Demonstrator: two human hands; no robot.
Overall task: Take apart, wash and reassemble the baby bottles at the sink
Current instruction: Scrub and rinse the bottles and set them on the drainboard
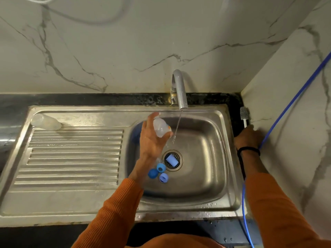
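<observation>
Steel sink (211,122), ribbed drainboard; tap (180,90) running. On the drainboard's far corner we log one clear bottle (45,122) lying flat. Our left hand (152,138) grips a second frosted bottle (161,128) over the basin, tilted, axis running far-left to near-right. Our right hand (248,137) grips a grey brush (244,116), bristles up. Blue caps (158,171) beside the drain.

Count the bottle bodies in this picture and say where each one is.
2. One bottle is held in the left hand over the basin beside the water stream. The other lies on its side at the drainboard's back left corner. Others may be hidden.
</observation>
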